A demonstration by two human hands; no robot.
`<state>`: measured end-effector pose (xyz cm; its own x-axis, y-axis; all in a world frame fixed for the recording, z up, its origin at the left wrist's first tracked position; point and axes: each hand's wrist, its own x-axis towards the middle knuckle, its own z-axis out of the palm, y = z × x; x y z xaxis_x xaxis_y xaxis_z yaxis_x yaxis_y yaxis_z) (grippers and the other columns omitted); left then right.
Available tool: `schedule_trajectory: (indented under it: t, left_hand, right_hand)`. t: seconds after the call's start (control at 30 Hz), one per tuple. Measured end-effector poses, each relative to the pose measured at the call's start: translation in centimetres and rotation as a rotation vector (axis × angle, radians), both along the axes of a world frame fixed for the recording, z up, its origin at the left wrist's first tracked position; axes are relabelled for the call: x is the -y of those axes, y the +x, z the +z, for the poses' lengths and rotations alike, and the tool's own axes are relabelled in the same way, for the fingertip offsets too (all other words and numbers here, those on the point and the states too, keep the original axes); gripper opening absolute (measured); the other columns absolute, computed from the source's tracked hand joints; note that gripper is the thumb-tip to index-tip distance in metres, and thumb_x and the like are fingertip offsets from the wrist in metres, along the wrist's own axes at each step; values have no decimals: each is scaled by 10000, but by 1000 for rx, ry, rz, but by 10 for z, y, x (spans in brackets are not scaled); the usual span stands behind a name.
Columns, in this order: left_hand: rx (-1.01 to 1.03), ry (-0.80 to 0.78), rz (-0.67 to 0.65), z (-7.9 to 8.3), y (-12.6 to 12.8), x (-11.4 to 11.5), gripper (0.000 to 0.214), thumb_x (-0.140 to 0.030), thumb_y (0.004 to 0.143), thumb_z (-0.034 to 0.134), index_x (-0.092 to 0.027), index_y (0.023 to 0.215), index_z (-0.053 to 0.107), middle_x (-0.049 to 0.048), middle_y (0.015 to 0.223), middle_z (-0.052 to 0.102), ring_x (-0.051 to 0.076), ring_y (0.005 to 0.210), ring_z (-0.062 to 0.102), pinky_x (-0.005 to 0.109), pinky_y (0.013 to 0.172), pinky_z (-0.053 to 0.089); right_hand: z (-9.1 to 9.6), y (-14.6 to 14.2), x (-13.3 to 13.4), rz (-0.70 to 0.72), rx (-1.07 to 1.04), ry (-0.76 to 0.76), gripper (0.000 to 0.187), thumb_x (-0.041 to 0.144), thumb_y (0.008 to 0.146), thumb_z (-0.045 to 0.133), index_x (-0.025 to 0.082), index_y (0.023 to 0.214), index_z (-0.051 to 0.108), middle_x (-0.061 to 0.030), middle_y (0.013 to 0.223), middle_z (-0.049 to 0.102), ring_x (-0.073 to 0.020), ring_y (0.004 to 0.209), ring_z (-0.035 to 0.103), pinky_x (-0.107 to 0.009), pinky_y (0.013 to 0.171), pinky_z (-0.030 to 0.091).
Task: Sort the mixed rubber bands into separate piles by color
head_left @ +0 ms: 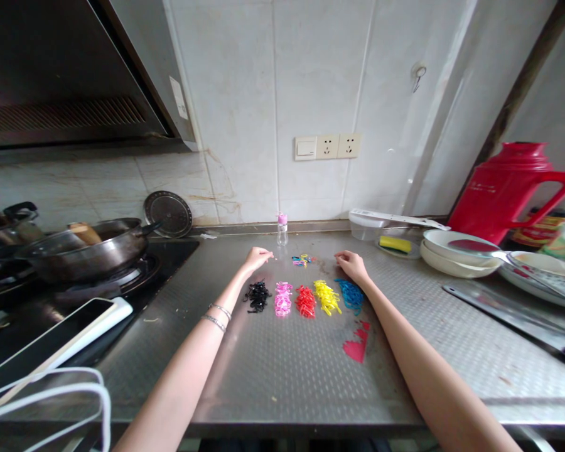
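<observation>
My left hand (pixel 258 258) rests on the steel counter with its fingers pressed together; whether a small thing is between them I cannot make out. Opposite it, my right hand (pixel 353 264) lies with curled fingers, their inner side hidden. Between the hands is a small mixed-colour heap of rubber bands (pixel 302 260). Nearer me, sorted piles run in a row: black bands (pixel 257 296), pink bands (pixel 283 299), red bands (pixel 306 302), yellow bands (pixel 327 297) and blue bands (pixel 351 296), the last just below my right wrist. A clear bottle with a pink cap (pixel 282 230) stands behind.
A pan (pixel 89 251) sits on the stove at left, with a phone-like device (pixel 51 345) and white cable nearer. Right are a sponge (pixel 395 244), stacked bowls (pixel 456 263), a knife (pixel 508 320) and a red thermos (pixel 503 194). A torn red patch (pixel 358 345) lies in front.
</observation>
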<state>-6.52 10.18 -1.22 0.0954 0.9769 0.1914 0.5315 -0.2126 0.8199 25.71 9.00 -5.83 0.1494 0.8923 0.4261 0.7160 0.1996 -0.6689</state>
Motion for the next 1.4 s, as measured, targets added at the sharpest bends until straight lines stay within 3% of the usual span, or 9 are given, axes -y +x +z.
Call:
schedule_trajectory:
  t: [0.1,0.23,0.37,0.5,0.63,0.8,1.2,1.4]
  left_hand:
    - [60,-102,50,-9,-11,2,269,-344,687,533,-109,717,663,-24,484,474,32,359,275,185,378,174]
    - [121,-178,67,-16,-12,5,255,-340,676,541,-117,730,649,-43,482,425,23,343,245,188,362,118]
    - [134,-205,63,-14,-12,5,231,-322,663,554,-116,712,645,-48,480,420,17,348,241,188,361,114]
    - [101,-212,82,-12,-12,6,200,-303,650,567,-112,664,629,-50,453,413,19,343,244,190,359,127]
    - [75,-223,109,-15,-11,4,196,-306,641,578,-113,628,610,-50,429,409,26,330,260,192,361,143]
    - [49,-203,119,-21,-12,0,208,-312,645,568,-111,633,618,-46,422,416,30,328,281,190,364,152]
    - [63,-206,119,-19,-12,3,205,-316,645,571,-116,630,615,-43,431,429,30,336,295,187,370,163]
    - [52,-190,122,-19,-12,3,221,-324,629,584,-118,551,570,-47,406,411,30,332,281,193,371,168]
  right_hand:
    - [-1,-1,0,16,5,-11,281,286,684,457,155,812,670,-44,711,666,-153,677,593,-224,628,410]
    - [5,-4,2,33,23,-52,260,293,682,485,162,800,676,-41,727,671,-152,684,597,-221,631,412]
    - [17,-15,4,69,96,-80,242,298,688,501,180,805,677,-40,753,674,-151,701,598,-215,624,412]
    - [25,-39,3,191,233,-104,218,306,698,525,221,831,676,-28,787,673,-142,701,591,-206,610,404]
    - [25,-64,-1,293,320,-143,236,284,691,559,231,900,657,-17,802,669,-125,684,583,-189,598,392]
    - [23,-79,-4,290,410,-161,305,313,703,560,222,989,614,-31,834,661,-142,726,582,-194,587,373]
    - [23,-82,-3,250,414,-145,327,179,756,454,222,1053,586,-41,769,643,-121,639,553,-185,539,332]
    - [26,-70,0,311,307,-83,359,131,727,447,194,1056,576,-28,749,643,-108,646,550,-177,586,367]
